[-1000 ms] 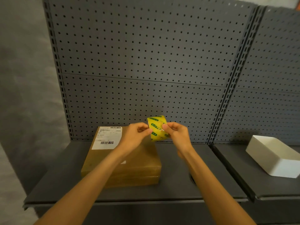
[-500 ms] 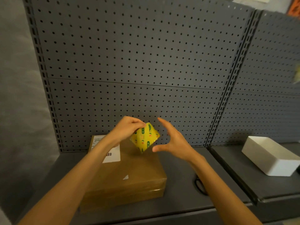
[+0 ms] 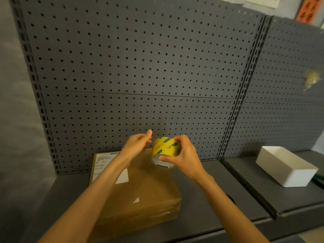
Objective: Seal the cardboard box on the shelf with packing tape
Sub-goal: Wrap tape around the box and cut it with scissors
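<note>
brown cardboard box [image 3: 140, 195]: glossy film, white paper label [image 3: 112, 165] | yellow tape roll [image 3: 164, 149]: shiny plastic | grey perforated metal back panel [image 3: 122, 67]: matt | white rectangular tray [image 3: 287, 167]: matt

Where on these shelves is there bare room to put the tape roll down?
Bare shelf lies right of the cardboard box, up to the seam between the two shelves. A strip also lies left of the box, and another in front of the white tray. It is crowded above the box's far edge, where both hands hold the tape roll.
</note>
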`<action>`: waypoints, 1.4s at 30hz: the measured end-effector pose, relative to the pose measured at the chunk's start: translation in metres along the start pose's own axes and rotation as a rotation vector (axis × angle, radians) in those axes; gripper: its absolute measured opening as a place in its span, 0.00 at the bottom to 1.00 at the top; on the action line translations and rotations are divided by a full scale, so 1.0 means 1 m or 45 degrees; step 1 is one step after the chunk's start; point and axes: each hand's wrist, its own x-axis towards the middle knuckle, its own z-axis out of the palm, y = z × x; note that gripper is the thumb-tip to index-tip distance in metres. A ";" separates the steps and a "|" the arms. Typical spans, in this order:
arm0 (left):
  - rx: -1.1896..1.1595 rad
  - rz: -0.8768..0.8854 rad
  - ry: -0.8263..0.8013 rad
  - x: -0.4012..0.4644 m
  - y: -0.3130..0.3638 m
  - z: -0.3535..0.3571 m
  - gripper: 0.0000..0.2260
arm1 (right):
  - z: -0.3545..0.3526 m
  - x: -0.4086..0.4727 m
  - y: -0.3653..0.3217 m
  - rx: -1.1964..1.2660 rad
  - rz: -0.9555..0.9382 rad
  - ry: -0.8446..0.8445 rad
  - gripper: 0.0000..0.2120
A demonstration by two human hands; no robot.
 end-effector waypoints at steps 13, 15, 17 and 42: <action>-0.190 -0.117 -0.238 -0.001 -0.025 -0.005 0.18 | 0.031 0.003 0.008 -0.172 -0.073 0.079 0.32; -0.229 -0.105 -0.204 -0.001 -0.027 -0.006 0.17 | 0.035 0.002 0.009 -0.185 -0.088 0.098 0.31; -0.234 -0.085 -0.152 0.000 -0.029 -0.006 0.17 | 0.038 0.000 0.010 -0.201 -0.094 0.121 0.31; -0.085 0.117 0.162 0.000 -0.033 0.001 0.10 | 0.035 0.000 0.015 -0.113 -0.064 0.023 0.35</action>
